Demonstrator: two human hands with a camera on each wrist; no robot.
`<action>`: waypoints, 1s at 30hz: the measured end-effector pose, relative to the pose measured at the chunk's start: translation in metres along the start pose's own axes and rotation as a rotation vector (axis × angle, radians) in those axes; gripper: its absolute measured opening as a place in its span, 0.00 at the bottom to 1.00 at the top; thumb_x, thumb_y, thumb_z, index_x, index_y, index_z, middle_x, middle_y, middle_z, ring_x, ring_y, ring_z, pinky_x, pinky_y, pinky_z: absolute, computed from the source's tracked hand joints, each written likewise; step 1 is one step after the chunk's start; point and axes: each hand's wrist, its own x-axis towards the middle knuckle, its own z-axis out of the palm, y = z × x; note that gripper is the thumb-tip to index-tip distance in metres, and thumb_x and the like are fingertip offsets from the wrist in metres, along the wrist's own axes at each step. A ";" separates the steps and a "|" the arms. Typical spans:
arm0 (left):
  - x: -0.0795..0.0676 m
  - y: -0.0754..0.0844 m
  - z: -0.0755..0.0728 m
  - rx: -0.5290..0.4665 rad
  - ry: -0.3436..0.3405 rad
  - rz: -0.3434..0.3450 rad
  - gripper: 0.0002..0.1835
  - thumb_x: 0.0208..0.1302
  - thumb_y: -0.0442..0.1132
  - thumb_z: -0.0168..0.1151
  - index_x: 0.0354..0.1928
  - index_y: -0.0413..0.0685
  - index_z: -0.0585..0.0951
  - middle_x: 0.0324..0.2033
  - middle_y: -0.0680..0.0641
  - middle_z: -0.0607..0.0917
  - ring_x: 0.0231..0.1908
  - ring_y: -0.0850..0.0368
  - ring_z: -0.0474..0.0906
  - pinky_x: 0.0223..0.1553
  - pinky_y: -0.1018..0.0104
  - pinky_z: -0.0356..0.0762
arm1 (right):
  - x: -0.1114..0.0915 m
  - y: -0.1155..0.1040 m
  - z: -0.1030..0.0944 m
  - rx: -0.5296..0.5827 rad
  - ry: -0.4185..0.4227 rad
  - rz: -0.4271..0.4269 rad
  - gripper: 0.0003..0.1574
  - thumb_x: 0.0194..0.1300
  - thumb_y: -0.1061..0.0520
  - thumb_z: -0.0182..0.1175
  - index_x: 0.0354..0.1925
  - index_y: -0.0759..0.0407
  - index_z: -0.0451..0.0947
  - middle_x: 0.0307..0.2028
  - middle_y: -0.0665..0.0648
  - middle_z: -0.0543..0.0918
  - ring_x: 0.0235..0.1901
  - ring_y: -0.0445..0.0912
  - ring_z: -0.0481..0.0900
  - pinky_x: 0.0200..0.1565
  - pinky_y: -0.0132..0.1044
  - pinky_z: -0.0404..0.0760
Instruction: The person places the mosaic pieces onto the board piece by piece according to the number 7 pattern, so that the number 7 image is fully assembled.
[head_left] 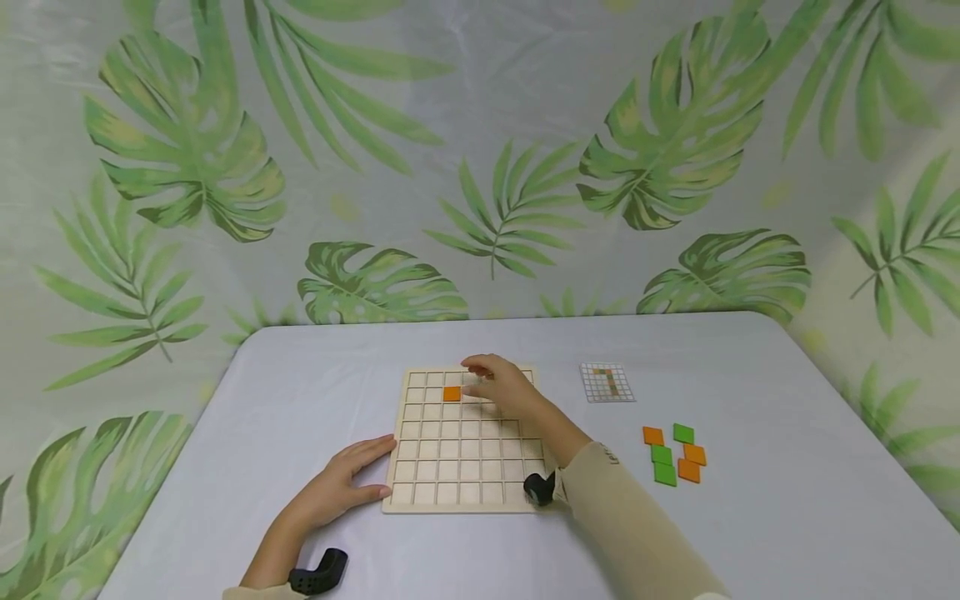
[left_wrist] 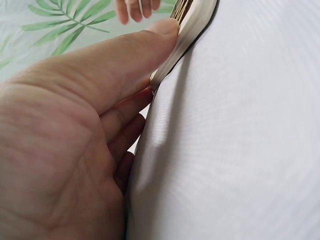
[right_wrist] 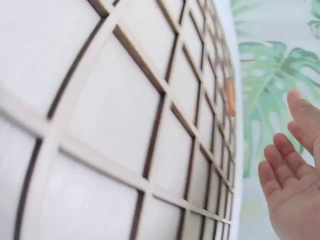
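Note:
A pale wooden grid board (head_left: 471, 451) lies flat on the table. One orange square tile (head_left: 452, 394) sits in a cell near its top left; the right wrist view shows that orange tile (right_wrist: 230, 96) nearly edge-on. My right hand (head_left: 506, 390) hovers over the board's upper part, just right of the tile, fingers spread apart and holding nothing. In the right wrist view, the right hand (right_wrist: 295, 180) appears clear of the board's surface. My left hand (head_left: 333, 490) rests against the board's left edge, thumb and fingertips touching it. The left hand (left_wrist: 70, 125) shows its thumb along that edge.
Right of the board lie several loose tiles, among them a green tile (head_left: 683, 432) and an orange tile (head_left: 689, 471). Behind them is a small pattern card (head_left: 607, 383) with a printed grid. A leaf-patterned cloth (head_left: 495, 208) hangs beyond the white table (head_left: 322, 367).

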 end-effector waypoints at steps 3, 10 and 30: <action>0.000 0.000 0.000 0.002 0.001 0.001 0.38 0.50 0.50 0.66 0.63 0.46 0.66 0.62 0.47 0.64 0.63 0.44 0.54 0.59 0.43 0.50 | -0.009 -0.003 -0.012 0.018 0.051 -0.044 0.31 0.58 0.54 0.61 0.59 0.58 0.67 0.53 0.58 0.72 0.53 0.50 0.68 0.56 0.42 0.66; 0.000 -0.001 0.000 -0.005 -0.002 -0.008 0.38 0.50 0.51 0.65 0.63 0.47 0.66 0.63 0.47 0.64 0.63 0.44 0.53 0.59 0.42 0.50 | -0.040 -0.002 -0.048 0.023 0.141 -0.151 0.34 0.56 0.53 0.62 0.60 0.57 0.66 0.56 0.58 0.70 0.55 0.49 0.67 0.56 0.43 0.66; 0.000 -0.004 0.000 0.007 0.007 0.024 0.38 0.49 0.49 0.66 0.63 0.46 0.66 0.62 0.48 0.65 0.62 0.45 0.55 0.59 0.44 0.51 | -0.177 0.047 -0.114 -0.277 0.289 -0.040 0.33 0.53 0.53 0.65 0.56 0.58 0.69 0.51 0.55 0.75 0.50 0.49 0.71 0.50 0.44 0.71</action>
